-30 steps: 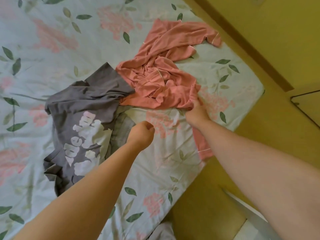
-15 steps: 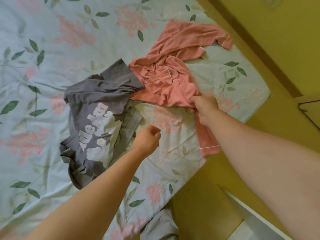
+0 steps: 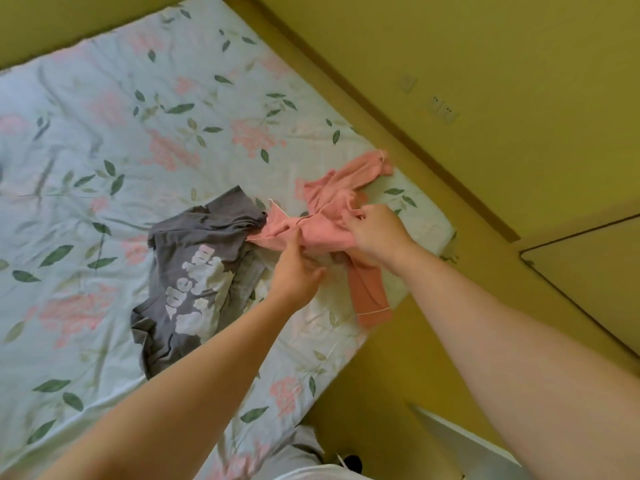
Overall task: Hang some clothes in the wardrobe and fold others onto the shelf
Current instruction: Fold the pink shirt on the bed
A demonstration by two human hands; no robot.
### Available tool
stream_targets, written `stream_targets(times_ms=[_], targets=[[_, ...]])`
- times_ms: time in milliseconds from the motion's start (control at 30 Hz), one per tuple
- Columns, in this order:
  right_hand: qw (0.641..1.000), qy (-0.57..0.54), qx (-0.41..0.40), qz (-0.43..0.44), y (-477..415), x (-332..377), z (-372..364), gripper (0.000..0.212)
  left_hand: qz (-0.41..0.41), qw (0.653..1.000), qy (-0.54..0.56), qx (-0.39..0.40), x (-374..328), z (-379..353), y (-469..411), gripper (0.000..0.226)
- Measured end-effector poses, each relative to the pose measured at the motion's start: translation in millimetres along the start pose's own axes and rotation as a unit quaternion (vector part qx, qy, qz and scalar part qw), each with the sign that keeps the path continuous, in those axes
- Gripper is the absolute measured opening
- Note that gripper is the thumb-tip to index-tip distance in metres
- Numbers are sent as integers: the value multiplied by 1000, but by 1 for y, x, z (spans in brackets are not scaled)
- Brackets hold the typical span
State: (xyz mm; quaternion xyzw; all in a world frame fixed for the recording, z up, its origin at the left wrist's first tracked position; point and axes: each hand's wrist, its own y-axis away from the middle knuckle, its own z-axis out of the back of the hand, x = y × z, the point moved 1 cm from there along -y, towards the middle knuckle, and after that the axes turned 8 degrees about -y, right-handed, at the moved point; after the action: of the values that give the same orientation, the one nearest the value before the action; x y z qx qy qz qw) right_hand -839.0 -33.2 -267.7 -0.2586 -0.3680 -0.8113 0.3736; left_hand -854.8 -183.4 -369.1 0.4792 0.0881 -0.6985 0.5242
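One bed (image 3: 104,140) with a flowered sheet fills the left and middle of the view. Its right edge runs slantwise from the top down to the bottom centre, with yellow floor (image 3: 408,362) beside it. Most of the sheet toward the left edge and the far end is bare and rumpled, so the open room lies there. Two garments lie near the right edge. One is a crumpled grey shirt (image 3: 194,244) with white lettering, set further in from that edge. The other is a pink garment (image 3: 325,233), touching the grey shirt's upper corner and stretching toward the bed's far right corner. One strip of it trails down to the right edge. Two bare hands meet on it. The right hand (image 3: 377,233) has its fingers curled round a bunched handful of pink cloth. The left hand (image 3: 298,271), just beside it, pinches the cloth's lower edge.
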Motion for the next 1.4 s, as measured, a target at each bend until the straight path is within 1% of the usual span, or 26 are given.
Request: stream_targets(times_ms=[67,133,167,200,233,300,333,400,467,533,567,667,767,833,900,967,1033,1100,1167,1233,1300,1367,1400], targets=[[1000,6,-15,23,20,8,19,34,-15,1000,20,-18,-19,8,14,90],[998,4,-27,49,42,17,36,35,-12,999,21,-25,-37,16,27,98],[998,-3,-29,63,52,21,45,35,-5,1000,4,-22,-46,20,34,97],[996,-11,-31,78,62,25,53,33,-1,999,-27,-17,-53,22,39,90],[995,-11,-34,96,72,29,62,31,-7,998,-59,-14,-61,25,43,77],[991,-8,-44,123,94,38,81,29,-32,994,-103,-20,-78,28,55,38],[989,-11,-51,135,106,42,90,29,-50,992,-110,-23,-87,29,63,24],[985,-22,-71,156,127,46,109,31,-87,988,-124,-18,-104,26,79,29],[980,-40,-89,172,145,46,127,33,-113,981,-158,-15,-120,22,100,28],[976,-63,-104,181,161,46,143,30,-138,968,-205,-35,-132,21,116,30],[974,-68,-116,181,167,45,149,28,-141,966,-211,-49,-139,22,122,32],[970,-71,-163,168,179,38,166,30,-139,973,-170,-68,-158,34,135,33],[960,-84,-225,145,192,33,183,44,-158,968,-168,-99,-176,53,148,33],[958,-94,-231,138,203,34,193,48,-184,961,-173,-116,-189,67,156,33],[955,-113,-229,149,216,36,201,48,-206,955,-179,-120,-205,78,164,30],[954,-139,-209,166,225,37,204,47,-219,952,-176,-123,-222,86,171,25],[956,-146,-163,196,233,37,202,45,-238,948,-162,-133,-238,92,179,19],[959,-144,-102,220,241,36,202,53,-266,940,-151,-149,-255,100,188,15],[962,-142,-58,228,246,35,204,63,-286,934,-138,-161,-272,109,193,10],[967,-135,-43,211,251,36,206,77,-303,931,-116,-167,-288,116,199,10],[967,-152,-40,200,257,39,209,91,-332,924,-77,-172,-305,119,211,16],[975,-124,-29,181,264,41,207,91,-343,922,-15,-179,-322,123,223,23],[985,-79,-14,154,269,43,205,89,-336,923,23,-184,-330,127,229,24]])
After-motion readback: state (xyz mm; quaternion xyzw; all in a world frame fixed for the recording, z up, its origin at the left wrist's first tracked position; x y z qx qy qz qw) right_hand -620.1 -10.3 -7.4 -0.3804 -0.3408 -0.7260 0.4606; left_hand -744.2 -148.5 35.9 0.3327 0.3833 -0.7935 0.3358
